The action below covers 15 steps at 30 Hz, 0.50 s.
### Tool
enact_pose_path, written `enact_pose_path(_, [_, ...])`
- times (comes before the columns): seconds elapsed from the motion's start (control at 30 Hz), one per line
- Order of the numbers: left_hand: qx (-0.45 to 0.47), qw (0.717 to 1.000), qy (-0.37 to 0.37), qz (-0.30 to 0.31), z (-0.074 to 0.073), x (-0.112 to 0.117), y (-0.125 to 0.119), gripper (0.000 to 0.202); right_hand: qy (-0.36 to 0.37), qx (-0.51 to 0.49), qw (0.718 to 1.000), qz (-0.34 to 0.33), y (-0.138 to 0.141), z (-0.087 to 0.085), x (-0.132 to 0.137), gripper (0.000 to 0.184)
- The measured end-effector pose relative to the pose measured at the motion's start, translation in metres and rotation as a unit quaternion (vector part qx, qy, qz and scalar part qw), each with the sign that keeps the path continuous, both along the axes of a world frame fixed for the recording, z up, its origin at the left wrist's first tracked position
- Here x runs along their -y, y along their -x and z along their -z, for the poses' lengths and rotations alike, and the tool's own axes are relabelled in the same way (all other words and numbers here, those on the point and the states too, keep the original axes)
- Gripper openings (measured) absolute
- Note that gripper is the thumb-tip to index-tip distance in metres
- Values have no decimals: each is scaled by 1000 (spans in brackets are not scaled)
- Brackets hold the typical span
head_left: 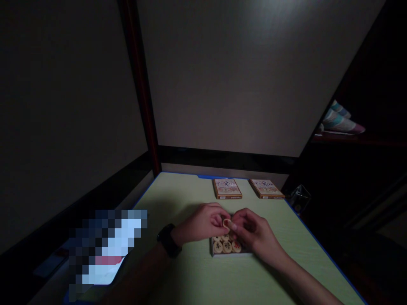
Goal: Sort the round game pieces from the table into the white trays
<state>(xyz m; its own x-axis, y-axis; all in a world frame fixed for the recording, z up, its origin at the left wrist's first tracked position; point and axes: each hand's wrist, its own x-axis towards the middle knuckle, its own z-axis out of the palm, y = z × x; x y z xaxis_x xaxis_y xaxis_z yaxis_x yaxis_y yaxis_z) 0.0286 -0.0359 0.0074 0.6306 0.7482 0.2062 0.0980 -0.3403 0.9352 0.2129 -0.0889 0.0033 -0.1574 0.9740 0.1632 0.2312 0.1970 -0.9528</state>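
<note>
My left hand [203,222] and my right hand [252,233] meet over a small tray [212,250] of round wooden game pieces [227,246] on the pale green table [229,279]. The fingers of both hands pinch one round piece [226,223] held just above the tray. A dark watch [168,240] sits on my left wrist. Part of the tray is hidden under my right hand.
Two flat orange-edged boxes [227,188] [266,188] lie at the table's far edge. A clear glass object [299,197] stands off the right corner. Folded cloths [341,120] rest on a dark shelf at right. A blurred-out patch [108,250] lies at left.
</note>
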Motion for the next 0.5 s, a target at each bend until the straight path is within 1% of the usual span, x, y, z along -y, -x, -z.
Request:
enact_pose_path(0.1, [11, 1000, 19, 22, 2, 1, -2, 29, 3, 18, 1000, -3, -5, -1, -3, 36])
enact_pose_path(0.17, [8, 1000, 5, 16, 3, -3, 0, 30, -1, 52, 998, -26, -15, -6, -4, 31])
enact_pose_path(0.2, [4, 1000, -15, -2, 3, -7, 2, 28, -1, 81, 996, -43, -20, -11, -4, 27])
enact_pose_path(0.27, [-6, 996, -70, -60, 4, -16, 8, 21, -6, 157, 985, -71, -31, -19, -4, 22])
enact_pose_path(0.33, [-30, 984, -124, -124, 7, -27, 13, 15, -2, 227, 968, -104, -40, -27, -3, 19])
enact_pose_path(0.4, [-71, 968, -158, -181, 10, -36, 19, 13, 10, 274, 952, -133, -44, -31, -3, 19])
enact_pose_path(0.47, [-122, 951, -188, -211, 13, -42, 23, 14, 18, 298, 943, -149, -45, -33, -2, 18])
enact_pose_path(0.5, [-146, 944, -201, -217, 15, -44, 25, 14, 19, 307, 939, -152, -44, -33, -1, 19])
